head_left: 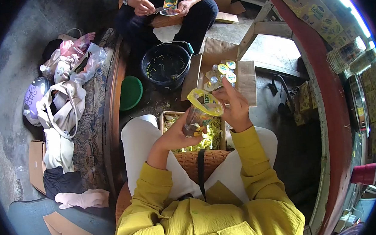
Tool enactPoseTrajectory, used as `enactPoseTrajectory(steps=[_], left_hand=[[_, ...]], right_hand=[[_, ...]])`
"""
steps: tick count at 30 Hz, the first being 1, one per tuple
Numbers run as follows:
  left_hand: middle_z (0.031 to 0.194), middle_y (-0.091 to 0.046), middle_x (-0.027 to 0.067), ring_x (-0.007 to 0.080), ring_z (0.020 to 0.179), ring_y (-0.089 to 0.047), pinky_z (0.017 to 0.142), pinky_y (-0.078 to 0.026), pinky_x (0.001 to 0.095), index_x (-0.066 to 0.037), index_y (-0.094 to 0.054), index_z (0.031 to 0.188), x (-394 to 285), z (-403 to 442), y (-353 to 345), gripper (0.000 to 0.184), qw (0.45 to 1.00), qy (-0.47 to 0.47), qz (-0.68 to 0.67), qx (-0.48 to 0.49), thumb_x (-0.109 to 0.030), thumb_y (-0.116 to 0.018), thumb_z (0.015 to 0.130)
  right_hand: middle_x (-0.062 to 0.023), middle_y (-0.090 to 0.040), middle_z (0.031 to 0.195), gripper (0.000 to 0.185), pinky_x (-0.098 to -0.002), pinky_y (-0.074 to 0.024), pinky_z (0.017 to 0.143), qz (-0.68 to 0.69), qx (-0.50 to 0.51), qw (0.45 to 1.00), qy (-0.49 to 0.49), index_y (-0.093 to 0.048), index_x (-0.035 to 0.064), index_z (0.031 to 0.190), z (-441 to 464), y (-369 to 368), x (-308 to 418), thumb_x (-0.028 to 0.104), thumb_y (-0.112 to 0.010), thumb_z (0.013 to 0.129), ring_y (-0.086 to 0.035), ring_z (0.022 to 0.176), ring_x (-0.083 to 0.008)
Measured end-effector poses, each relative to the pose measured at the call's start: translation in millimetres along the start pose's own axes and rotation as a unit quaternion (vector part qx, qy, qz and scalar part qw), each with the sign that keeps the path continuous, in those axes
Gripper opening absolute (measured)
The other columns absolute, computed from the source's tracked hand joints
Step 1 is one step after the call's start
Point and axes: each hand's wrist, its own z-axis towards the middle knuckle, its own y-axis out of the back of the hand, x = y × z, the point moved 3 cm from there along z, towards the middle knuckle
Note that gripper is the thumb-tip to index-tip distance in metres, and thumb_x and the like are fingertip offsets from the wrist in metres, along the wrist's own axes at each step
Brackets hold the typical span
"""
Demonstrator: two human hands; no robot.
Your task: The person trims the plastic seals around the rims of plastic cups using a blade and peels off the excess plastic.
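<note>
My left hand (174,137) is wrapped around the side of a clear plastic cup (192,120), which is tilted in front of me. At the cup's mouth is a yellow printed plastic film (213,107) with lemon lettering and an open middle. My right hand (235,108) grips the film's right edge between thumb and fingers, with the index finger raised. Under the cup, a box (163,120) between my knees holds yellow-green plastic strips (210,137).
A cardboard box (248,75) holds several lidded cups (225,69). Beyond stand a black bucket (165,65) with scraps and a green lid (130,93). A person opposite holds a printed cup (171,1) and a tool. Bags (62,103) lie left; a red post (325,109) rises right.
</note>
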Motion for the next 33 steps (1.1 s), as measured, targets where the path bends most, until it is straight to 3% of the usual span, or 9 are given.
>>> enactPoseTrajectory(steps=[7, 9, 12, 16, 19, 22, 25, 29, 33], left_hand=[[0.074, -0.054, 0.0075, 0.0126, 0.062, -0.050, 0.054, -0.042, 0.0258, 0.000, -0.040, 0.109, 5, 1, -14, 0.054, 0.964, 0.057, -0.157, 0.208, -0.009, -0.071, 0.066], [0.088, -0.052, 0.0104, 0.0140, 0.063, -0.052, 0.054, -0.043, 0.0258, -0.003, -0.032, 0.120, 8, 1, -13, 0.063, 0.956, 0.053, -0.202, 0.205, -0.004, -0.068, 0.069], [0.102, -0.048, 0.0110, 0.0167, 0.069, -0.053, 0.056, -0.045, 0.0271, -0.005, -0.023, 0.128, 20, 0, -2, 0.073, 0.965, 0.068, -0.202, 0.153, -0.001, -0.067, 0.070], [0.117, -0.040, 0.0083, 0.0189, 0.090, -0.052, 0.070, -0.047, 0.0306, -0.004, -0.017, 0.133, -1, 3, -1, 0.078, 0.989, -0.017, -0.125, 0.077, 0.000, -0.065, 0.072], [0.124, -0.036, 0.0071, 0.0177, 0.106, -0.046, 0.086, -0.041, 0.0311, -0.003, -0.016, 0.134, 0, 9, 15, 0.077, 0.993, -0.092, 0.065, 0.038, 0.000, -0.064, 0.073], [0.125, -0.037, 0.0077, 0.0148, 0.109, -0.043, 0.093, -0.034, 0.0296, -0.001, -0.025, 0.129, 21, 8, 29, 0.069, 0.996, -0.058, 0.046, -0.048, 0.000, -0.064, 0.072], [0.117, -0.045, 0.0067, 0.0121, 0.103, -0.047, 0.087, -0.038, 0.0274, 0.000, -0.032, 0.124, 11, 9, 17, 0.065, 0.994, -0.068, 0.015, -0.089, -0.004, -0.067, 0.070], [0.104, -0.053, 0.0049, 0.0086, 0.093, -0.051, 0.077, -0.043, 0.0232, 0.000, -0.038, 0.120, 2, 12, 6, 0.063, 0.984, -0.012, 0.119, -0.131, -0.007, -0.070, 0.066], [0.099, -0.055, 0.0038, 0.0076, 0.088, -0.053, 0.072, -0.045, 0.0221, -0.001, -0.041, 0.119, 12, 13, 9, 0.062, 0.990, -0.004, 0.093, -0.109, -0.007, -0.071, 0.065]], right_hand=[[-0.0069, -0.063, 0.073, 0.062, -0.0304, -0.0495, 0.062, 0.012, 0.004, 1.000, -0.006, -0.045, -0.0015, 0.119, -2, 3, 2, -0.010, -0.064, 0.061, -0.062, 0.069, -0.0209], [-0.0068, -0.063, 0.073, 0.062, -0.0305, -0.0492, 0.062, 0.022, -0.010, 1.000, -0.016, -0.045, -0.0013, 0.120, -4, 2, -2, -0.011, -0.063, 0.061, -0.062, 0.069, -0.0213], [-0.0069, -0.062, 0.073, 0.062, -0.0305, -0.0490, 0.062, 0.014, -0.016, 1.000, -0.019, -0.045, -0.0013, 0.120, -3, 6, -5, -0.011, -0.062, 0.061, -0.062, 0.069, -0.0215], [-0.0068, -0.062, 0.075, 0.060, -0.0304, -0.0488, 0.062, -0.018, -0.006, 1.000, 0.014, -0.045, -0.0016, 0.119, 1, 9, -6, -0.010, -0.061, 0.062, -0.061, 0.067, -0.0211], [-0.0061, -0.062, 0.073, 0.058, -0.0303, -0.0487, 0.061, -0.041, 0.004, 0.999, -0.003, -0.047, -0.0008, 0.119, 0, 11, -10, -0.010, -0.059, 0.063, -0.061, 0.066, -0.0204], [-0.0061, -0.062, 0.073, 0.056, -0.0303, -0.0487, 0.061, -0.054, 0.014, 0.998, 0.000, -0.048, 0.0007, 0.118, 1, 11, -12, -0.010, -0.058, 0.064, -0.060, 0.065, -0.0203], [-0.0065, -0.063, 0.073, 0.057, -0.0312, -0.0491, 0.060, -0.057, 0.022, 0.998, -0.004, -0.048, 0.0020, 0.119, -2, 6, -15, -0.010, -0.057, 0.064, -0.061, 0.066, -0.0207], [-0.0072, -0.063, 0.074, 0.057, -0.0320, -0.0497, 0.060, -0.036, 0.039, 0.998, -0.025, -0.048, 0.0027, 0.119, -3, 3, -11, -0.011, -0.055, 0.064, -0.061, 0.067, -0.0214], [-0.0079, -0.062, 0.073, 0.059, -0.0320, -0.0501, 0.060, -0.024, 0.026, 0.999, -0.035, -0.046, 0.0029, 0.120, -6, 3, -11, -0.011, -0.055, 0.064, -0.061, 0.067, -0.0221]])
